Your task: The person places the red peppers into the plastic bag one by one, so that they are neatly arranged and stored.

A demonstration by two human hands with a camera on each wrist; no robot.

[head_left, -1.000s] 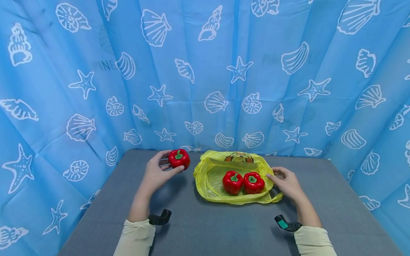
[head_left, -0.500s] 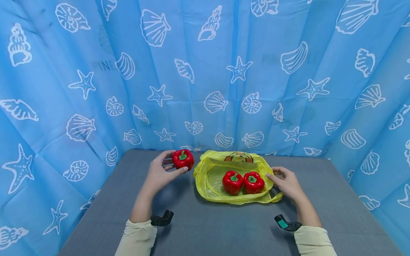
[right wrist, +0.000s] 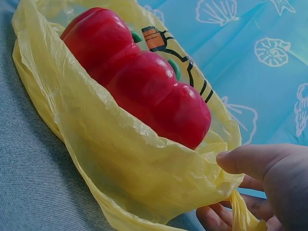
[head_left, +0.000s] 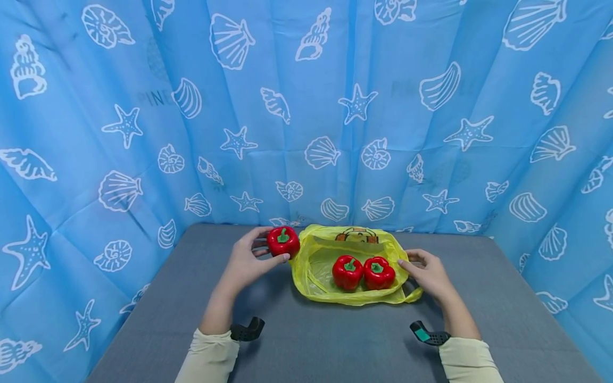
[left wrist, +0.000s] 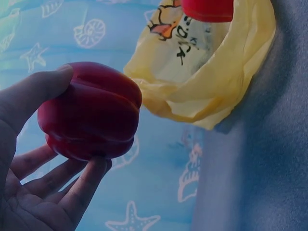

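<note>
A red bell pepper (head_left: 283, 242) with a green stem is held between the thumb and fingers of my left hand (head_left: 246, 263), at the left rim of a yellow plastic bag (head_left: 306, 284). The left wrist view shows this pepper (left wrist: 91, 113) pinched from two sides. Inside the open bag, two more red peppers (head_left: 347, 273) (head_left: 380, 273) sit side by side. My right hand (head_left: 431, 274) pinches the bag's right edge; the right wrist view shows the thumb (right wrist: 240, 159) on the yellow plastic, with the other fingers partly hidden behind it.
A grey cloth-covered table (head_left: 325, 340) lies under everything. Behind it hangs a blue curtain (head_left: 297, 133) with white shell and starfish prints. Black bands (head_left: 247, 330) are on both wrists. A loose bag handle (head_left: 414, 295) lies near the right hand.
My left hand has moved rightward with the pepper, from beside the bag to its left rim. The right hand, the bag and the two peppers inside have stayed in place.
</note>
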